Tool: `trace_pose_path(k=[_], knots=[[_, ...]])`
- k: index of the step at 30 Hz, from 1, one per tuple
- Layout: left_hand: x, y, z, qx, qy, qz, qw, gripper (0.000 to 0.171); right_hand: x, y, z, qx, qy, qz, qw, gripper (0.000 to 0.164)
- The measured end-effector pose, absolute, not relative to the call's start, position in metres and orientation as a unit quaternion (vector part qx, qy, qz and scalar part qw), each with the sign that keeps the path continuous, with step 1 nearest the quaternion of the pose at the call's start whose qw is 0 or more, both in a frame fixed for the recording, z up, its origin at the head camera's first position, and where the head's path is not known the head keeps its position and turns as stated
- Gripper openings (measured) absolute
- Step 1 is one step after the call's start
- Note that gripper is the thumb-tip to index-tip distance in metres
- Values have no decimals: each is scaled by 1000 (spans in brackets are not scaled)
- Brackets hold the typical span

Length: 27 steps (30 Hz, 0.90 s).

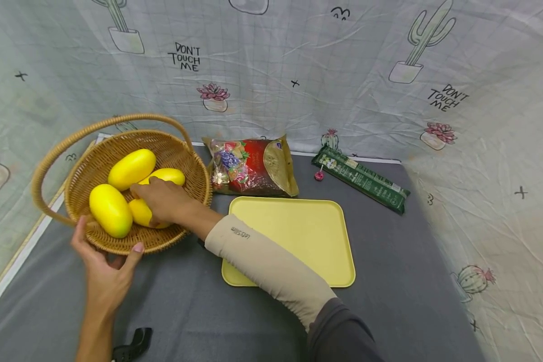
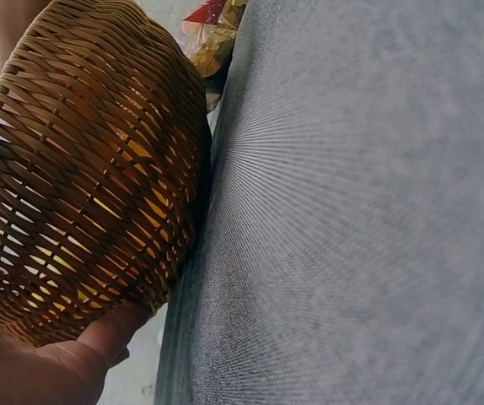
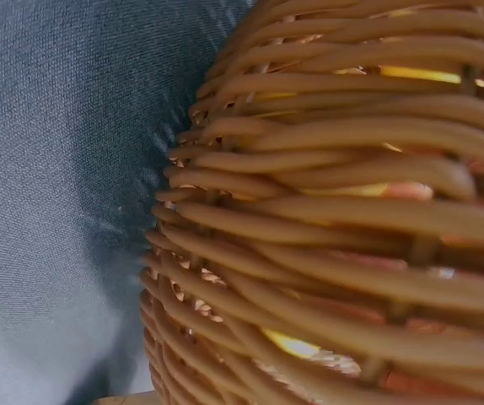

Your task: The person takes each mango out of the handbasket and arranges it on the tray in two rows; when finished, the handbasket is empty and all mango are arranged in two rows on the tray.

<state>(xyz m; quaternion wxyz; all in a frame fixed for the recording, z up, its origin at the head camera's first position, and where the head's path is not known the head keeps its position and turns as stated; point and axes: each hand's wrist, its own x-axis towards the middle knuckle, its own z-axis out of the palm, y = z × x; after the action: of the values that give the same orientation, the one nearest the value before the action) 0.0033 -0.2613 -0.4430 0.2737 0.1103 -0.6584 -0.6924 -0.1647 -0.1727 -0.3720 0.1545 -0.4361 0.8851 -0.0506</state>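
A round wicker basket [image 1: 196,173] with a tall handle sits at the left and holds several yellow mangoes. One mango [image 1: 110,211], greenish at its lower end, lies at the left, with another mango [image 1: 132,169] behind it. My left hand [image 1: 106,274] grips the basket's near-left side, thumb at the front rim; in the left wrist view that hand [image 2: 65,363] is against the woven wall. Inside the basket, my right hand [image 1: 165,201] curls over a mango [image 1: 140,211], partly covering it and a farther mango [image 1: 169,175]. Woven wall [image 3: 335,202] fills most of the right wrist view, hiding the right fingers.
A yellow tray [image 1: 298,236] lies right of the basket, under my sleeved right forearm. Behind it rests a red and gold food bag [image 1: 253,168]. Farther right are a long green packet [image 1: 362,178] and a small pink item [image 1: 319,175]. A printed cloth hangs behind the table.
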Motion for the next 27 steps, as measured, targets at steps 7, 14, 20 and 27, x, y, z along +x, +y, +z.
trace_pose_path(k=[7, 14, 20, 27], knots=[[3, -260, -443, 118, -661, -690, 272, 110, -167, -160, -363, -420, 888, -72, 172, 71], [3, -260, -440, 140, -671, -678, 264, 110, -169, -138, -349, -435, 882, -109, 142, 68], [3, -262, -440, 142, -668, -683, 260, 112, -168, -122, -338, -438, 877, -155, 125, 69], [2, -262, -440, 135, -670, -684, 255, 111, -165, -101, -325, -443, 863, -218, 107, 70]])
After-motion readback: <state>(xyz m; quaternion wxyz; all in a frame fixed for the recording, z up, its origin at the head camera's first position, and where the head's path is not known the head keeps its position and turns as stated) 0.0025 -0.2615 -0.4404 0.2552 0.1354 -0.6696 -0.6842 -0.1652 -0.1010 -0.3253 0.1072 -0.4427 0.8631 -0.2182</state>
